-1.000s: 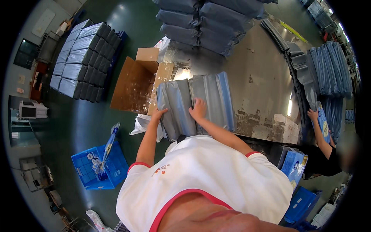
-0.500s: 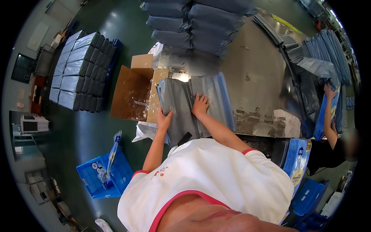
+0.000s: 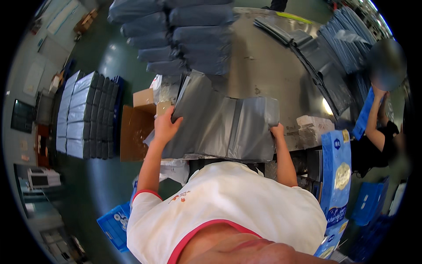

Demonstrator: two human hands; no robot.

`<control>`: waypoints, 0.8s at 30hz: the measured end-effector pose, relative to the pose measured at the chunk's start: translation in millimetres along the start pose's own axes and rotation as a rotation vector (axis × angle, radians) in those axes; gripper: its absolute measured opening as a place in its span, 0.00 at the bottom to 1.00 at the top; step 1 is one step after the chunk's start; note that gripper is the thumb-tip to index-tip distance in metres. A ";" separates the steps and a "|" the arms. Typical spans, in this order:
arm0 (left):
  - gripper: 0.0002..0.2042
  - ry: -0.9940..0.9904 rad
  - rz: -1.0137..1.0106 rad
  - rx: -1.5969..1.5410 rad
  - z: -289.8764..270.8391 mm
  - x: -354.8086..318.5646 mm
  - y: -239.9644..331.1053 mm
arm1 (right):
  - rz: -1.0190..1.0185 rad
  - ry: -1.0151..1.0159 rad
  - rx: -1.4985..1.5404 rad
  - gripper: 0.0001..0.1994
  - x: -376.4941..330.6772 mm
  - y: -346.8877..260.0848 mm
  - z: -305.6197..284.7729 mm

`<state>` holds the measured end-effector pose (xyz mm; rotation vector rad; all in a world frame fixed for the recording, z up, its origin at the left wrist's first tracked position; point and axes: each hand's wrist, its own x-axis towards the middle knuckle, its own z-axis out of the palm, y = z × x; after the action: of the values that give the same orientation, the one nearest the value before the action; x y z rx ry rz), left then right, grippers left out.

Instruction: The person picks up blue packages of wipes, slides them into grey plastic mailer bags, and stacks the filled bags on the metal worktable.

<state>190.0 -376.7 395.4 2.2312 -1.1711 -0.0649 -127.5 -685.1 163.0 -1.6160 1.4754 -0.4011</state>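
A wide stack of grey plastic sheets (image 3: 215,123), possibly flat bags, lies spread across the metal table's near edge, in front of my body. At its left edge, my left hand (image 3: 165,126) is closed on the sheets with the thumb on top. There the layers rise and tilt up toward the far left. My right hand (image 3: 277,130) pinches the right edge; most of its fingers are hidden beneath or behind the plastic. Several fold lines run down the sheets between my hands.
Tall piles of wrapped grey bundles (image 3: 200,37) stand on the metal table (image 3: 259,57). An open cardboard box (image 3: 132,136) is at left, beyond it a pallet of bundles (image 3: 83,119). Blue printed packs (image 3: 336,176) stand right, near a co-worker's arm (image 3: 374,121). A blue crate (image 3: 115,224) sits lower left.
My hands have moved apart, the right one from the middle of the sheets to their right edge. The grey sheets now spread wider and rise at left. The view has shifted.
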 end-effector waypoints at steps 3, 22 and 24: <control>0.15 -0.014 0.124 0.011 4.5 31.9 29.6 | 0.160 0.111 -0.051 0.18 8.6 82.2 -13.0; 0.15 -0.214 0.672 0.148 268.9 401.4 259.5 | 0.556 0.757 0.865 0.16 -18.9 145.0 -46.7; 0.15 -0.188 0.674 0.206 300.8 454.6 259.7 | 0.574 0.718 1.030 0.16 6.6 136.5 -28.4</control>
<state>182.6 -980.5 394.5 1.9064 -2.0522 0.1269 -233.1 -688.5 71.7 -0.1968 1.6968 -1.2250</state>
